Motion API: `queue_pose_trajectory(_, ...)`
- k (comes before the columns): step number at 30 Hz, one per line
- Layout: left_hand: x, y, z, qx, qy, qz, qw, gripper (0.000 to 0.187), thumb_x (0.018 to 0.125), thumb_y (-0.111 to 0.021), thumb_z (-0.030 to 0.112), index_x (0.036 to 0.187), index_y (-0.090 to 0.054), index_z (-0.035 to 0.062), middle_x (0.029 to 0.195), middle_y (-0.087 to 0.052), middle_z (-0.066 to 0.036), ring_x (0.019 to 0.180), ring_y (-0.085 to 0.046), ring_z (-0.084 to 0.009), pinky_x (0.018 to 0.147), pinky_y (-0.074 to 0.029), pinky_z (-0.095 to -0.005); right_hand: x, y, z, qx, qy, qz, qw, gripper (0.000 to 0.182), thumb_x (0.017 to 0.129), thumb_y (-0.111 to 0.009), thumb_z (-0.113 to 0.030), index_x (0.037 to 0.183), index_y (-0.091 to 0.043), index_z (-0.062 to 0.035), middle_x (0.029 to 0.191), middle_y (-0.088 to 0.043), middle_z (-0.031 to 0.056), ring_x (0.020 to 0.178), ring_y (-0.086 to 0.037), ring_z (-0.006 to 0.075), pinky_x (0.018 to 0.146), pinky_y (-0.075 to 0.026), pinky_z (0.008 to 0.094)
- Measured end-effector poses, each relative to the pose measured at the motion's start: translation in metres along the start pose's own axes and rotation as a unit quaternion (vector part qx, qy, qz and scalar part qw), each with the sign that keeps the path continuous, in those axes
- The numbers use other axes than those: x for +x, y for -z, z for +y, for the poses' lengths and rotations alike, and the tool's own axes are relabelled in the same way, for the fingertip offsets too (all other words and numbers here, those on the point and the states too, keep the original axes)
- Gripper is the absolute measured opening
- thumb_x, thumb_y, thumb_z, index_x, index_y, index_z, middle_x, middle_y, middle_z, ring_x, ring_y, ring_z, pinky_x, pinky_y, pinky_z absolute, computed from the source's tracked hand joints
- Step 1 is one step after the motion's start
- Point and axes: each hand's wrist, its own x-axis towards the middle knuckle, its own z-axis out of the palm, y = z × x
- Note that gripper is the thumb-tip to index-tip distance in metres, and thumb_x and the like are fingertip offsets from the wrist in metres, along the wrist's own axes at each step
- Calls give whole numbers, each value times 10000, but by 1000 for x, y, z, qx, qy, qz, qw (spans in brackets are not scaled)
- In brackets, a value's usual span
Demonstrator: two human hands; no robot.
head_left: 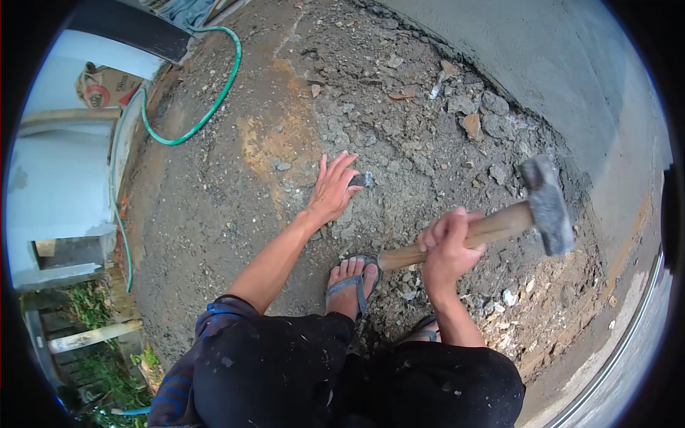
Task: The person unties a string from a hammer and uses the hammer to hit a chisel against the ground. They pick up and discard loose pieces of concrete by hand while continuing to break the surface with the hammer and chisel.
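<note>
My right hand (pixel 448 250) is wrapped round the wooden handle of a sledgehammer (pixel 548 207), whose heavy grey head is raised on the right and slightly blurred. Low over the broken ground, my left hand (pixel 332 191) has its thumb and fingers around a short dark metal chisel (pixel 362 180). The chisel's shiny end shows beside the fingertips; its other end is hidden. Around it lies rough, crumbled grey ground (pixel 399 153) with loose stones. My sandalled foot (pixel 351 285) stands just below the left hand, near the end of the hammer handle.
Smooth grey concrete (pixel 528 50) borders the rubble at the upper right. Concrete chunks (pixel 492 114) lie along its edge. A green hose (pixel 227 89) curves across the ground at upper left, near a white wall (pixel 61 185) and a paper sack (pixel 107 85).
</note>
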Motion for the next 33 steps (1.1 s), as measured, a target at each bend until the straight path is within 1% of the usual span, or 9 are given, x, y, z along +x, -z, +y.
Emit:
queue_pose_trajectory(2,0,-3,-3,1,-11,9,1000,306,904,-660,198,1143,-545,44,1462,-428,-164,1429,-322,-369,1173,-156,-630,-30,59,112,-387,-66,-201,898,237,973,-579,-170,773,-514,-62,609,-534,37,469,-494,101,401,-388,300)
queue_pose_trajectory(3,-1,-5,-5,6,-20,9,1000,311,906,-660,206,1145,-545,45,1461,-429,-163,1428,-323,-369,1175,-153,-629,-29,42,89,-333,-292,-161,882,251,962,-631,-199,820,-455,-89,640,-502,-2,466,-467,75,364,-367,254)
queue_pose_trajectory(5,-7,-9,-5,15,-12,-8,1000,316,908,-660,213,1148,-545,42,1454,-437,-159,1425,-326,-371,1176,-151,-628,-4,37,31,-200,-441,-119,867,205,962,-617,-185,899,-471,-57,605,-465,-4,444,-454,96,367,-368,267)
queue_pose_trajectory(11,-1,-3,-5,6,-7,1,1000,314,913,-654,216,1152,-543,44,1441,-451,-153,1417,-336,-374,1175,-156,-632,26,3,-119,-88,-49,-72,992,211,1001,-577,-190,877,-436,-94,549,-350,-43,399,-316,38,335,-286,228)
queue_pose_trajectory(15,-2,2,-7,-1,-10,4,1000,297,919,-640,196,1159,-540,52,1448,-447,-152,1419,-336,-371,1175,-160,-627,35,-5,-86,12,93,-3,996,282,1023,-504,-128,768,-383,-123,518,-282,-57,389,-270,44,331,-261,232)
queue_pose_trajectory(18,-5,-2,-4,-5,-18,-2,1000,289,923,-629,175,1170,-538,58,1457,-446,-145,1424,-334,-364,1174,-162,-624,-21,51,75,-319,-127,-103,933,214,948,-621,-132,806,-479,-57,573,-507,2,470,-498,91,397,-398,247)
queue_pose_trajectory(22,8,-2,-9,22,-23,-4,1000,304,930,-622,194,1193,-540,65,1460,-452,-132,1423,-342,-352,1182,-155,-613,-2,40,26,-145,-458,-77,874,187,936,-624,-112,854,-460,-72,615,-463,-17,463,-446,84,381,-369,258)
queue_pose_trajectory(29,-10,9,0,-16,40,-22,999,439,964,-585,217,1354,-472,51,1472,-430,-174,1432,-328,-351,1204,-183,-547,56,9,-115,14,14,16,1000,203,1008,-533,-141,842,-417,-121,532,-291,-57,387,-269,23,322,-246,218)
queue_pose_trajectory(33,-27,17,-5,-46,85,94,991,434,967,-471,69,1395,-427,15,1466,-424,-200,1420,-337,-381,1199,-221,-518,18,16,-2,-58,-49,23,997,231,979,-575,-159,805,-433,-102,532,-350,-51,401,-340,60,362,-322,262)
